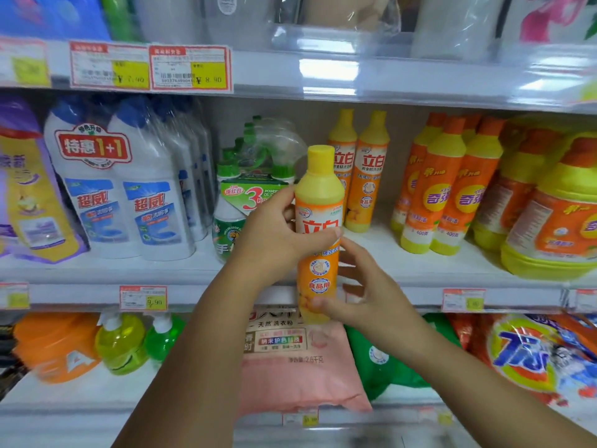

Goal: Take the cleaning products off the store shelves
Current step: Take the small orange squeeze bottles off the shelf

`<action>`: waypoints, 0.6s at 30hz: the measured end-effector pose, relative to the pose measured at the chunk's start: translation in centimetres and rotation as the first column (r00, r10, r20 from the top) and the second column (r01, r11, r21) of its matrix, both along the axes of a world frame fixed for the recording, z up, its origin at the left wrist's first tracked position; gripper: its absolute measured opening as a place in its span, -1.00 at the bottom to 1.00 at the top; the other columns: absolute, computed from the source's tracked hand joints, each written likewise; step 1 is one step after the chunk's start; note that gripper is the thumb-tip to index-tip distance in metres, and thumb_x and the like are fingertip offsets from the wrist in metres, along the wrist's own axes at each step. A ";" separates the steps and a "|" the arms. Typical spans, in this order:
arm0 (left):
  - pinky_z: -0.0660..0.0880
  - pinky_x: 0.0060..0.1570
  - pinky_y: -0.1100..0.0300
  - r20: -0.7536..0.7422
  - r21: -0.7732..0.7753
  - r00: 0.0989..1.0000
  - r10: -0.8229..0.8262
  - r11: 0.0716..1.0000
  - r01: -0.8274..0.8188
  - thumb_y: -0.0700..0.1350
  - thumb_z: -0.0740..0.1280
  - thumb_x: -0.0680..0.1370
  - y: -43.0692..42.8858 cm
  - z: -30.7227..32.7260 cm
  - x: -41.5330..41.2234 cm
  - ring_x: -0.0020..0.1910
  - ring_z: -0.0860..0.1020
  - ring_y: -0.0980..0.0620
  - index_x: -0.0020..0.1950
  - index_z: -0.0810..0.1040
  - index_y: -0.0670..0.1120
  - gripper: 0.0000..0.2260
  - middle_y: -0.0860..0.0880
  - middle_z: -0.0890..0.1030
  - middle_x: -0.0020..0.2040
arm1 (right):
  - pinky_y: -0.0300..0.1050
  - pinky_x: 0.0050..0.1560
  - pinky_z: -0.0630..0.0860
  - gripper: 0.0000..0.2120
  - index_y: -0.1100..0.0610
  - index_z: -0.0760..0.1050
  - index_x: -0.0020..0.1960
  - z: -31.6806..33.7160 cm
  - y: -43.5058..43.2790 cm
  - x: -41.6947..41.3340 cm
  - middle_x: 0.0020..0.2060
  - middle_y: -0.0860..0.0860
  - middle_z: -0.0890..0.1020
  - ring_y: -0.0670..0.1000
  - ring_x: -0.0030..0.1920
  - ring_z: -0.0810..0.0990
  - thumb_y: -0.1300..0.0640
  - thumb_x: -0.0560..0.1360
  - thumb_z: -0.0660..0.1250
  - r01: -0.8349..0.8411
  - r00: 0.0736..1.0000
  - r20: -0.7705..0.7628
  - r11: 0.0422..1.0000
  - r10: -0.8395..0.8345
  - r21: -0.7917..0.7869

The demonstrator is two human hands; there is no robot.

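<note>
The dish detergent bottle (pixel 318 195) is standing upright in the air in front of the middle shelf (pixel 381 253), its long axis running vertically with a very slight lean, its cap pointing up and its base pointing down past the shelf's front edge. The bottle is showing a yellow cylindrical cap, a yellow shoulder, an orange label with large red characters and round white-and-blue badges, and a yellow foot. The left hand (pixel 274 240) is gripping the bottle at mid-height, with the thumb lying across the red characters; its fingers are passing behind the bottle and cannot be seen. The right hand (pixel 371 295) is holding the lower part, with the thumb pressing on the front near the foot and the fingers curling round the far side. Both hands are covering parts of the label, and the small print is too blurred to read. On the middle shelf, two matching bottles (pixel 358 176) are standing directly behind the held one, and a shrink-wrapped pack of green-capped bottles (pixel 255 176) is being partly hidden by the left hand.
</note>
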State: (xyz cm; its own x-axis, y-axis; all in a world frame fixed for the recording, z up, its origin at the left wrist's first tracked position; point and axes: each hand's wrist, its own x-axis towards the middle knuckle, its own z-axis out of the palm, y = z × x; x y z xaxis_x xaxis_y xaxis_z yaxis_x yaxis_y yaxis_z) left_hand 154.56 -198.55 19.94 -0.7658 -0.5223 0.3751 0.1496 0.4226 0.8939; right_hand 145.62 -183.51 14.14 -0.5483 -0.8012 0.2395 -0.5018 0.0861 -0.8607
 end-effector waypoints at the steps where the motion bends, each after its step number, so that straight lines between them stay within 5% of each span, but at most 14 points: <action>1: 0.63 -0.05 0.17 0.002 -0.010 1.000 0.000 1.000 0.000 -0.07 0.59 0.35 0.3 0.2 0.2 -0.08 0.67 0.23 0.07 0.53 0.19 -0.61 0.25 0.68 -0.05 | -0.29 0.16 0.50 -0.23 -0.41 0.20 0.37 0.1 -0.1 0.5 0.24 -0.30 0.52 -0.32 0.22 0.49 -0.07 0.35 0.58 0.033 0.999 -0.010 0.999 -0.033 -0.013; 5: 0.64 -0.04 0.18 0.001 -0.038 0.999 -0.034 0.999 0.034 -0.05 0.61 0.35 1.1 0.8 0.6 -0.06 0.66 0.24 0.10 0.53 0.19 -0.58 0.26 0.68 -0.04 | -0.21 0.02 0.59 -0.34 -0.44 0.28 0.22 0.4 -0.4 0.9 0.06 -0.26 0.61 -0.28 0.05 0.58 0.03 0.36 0.58 0.148 0.987 -0.040 0.983 -0.153 -0.108; 11: 0.55 0.18 0.13 -0.078 -0.024 0.991 -0.111 0.994 0.110 -0.03 0.59 0.33 0.4 0.9 -0.1 0.12 0.61 0.23 0.21 0.57 0.15 -0.52 0.20 0.68 0.08 | -0.33 -0.01 0.53 -0.51 -0.12 0.47 0.27 3.1 -1.1 -1.4 0.03 -0.23 0.65 -0.18 0.04 0.61 0.13 0.41 0.55 0.177 0.969 -0.124 0.952 -0.213 -0.249; 18: 0.48 0.26 0.16 0.239 -0.191 0.961 0.142 0.977 -0.097 0.05 0.57 0.39 -2.3 -6.7 0.0 0.09 0.56 0.29 0.22 0.63 0.10 -0.59 0.22 0.64 0.11 | 0.07 0.20 0.56 -0.42 -0.08 0.42 0.37 2.8 -3.2 -6.4 0.12 -0.18 0.63 -0.09 0.11 0.62 0.14 0.42 0.54 0.257 0.943 -0.178 0.956 -0.280 -0.145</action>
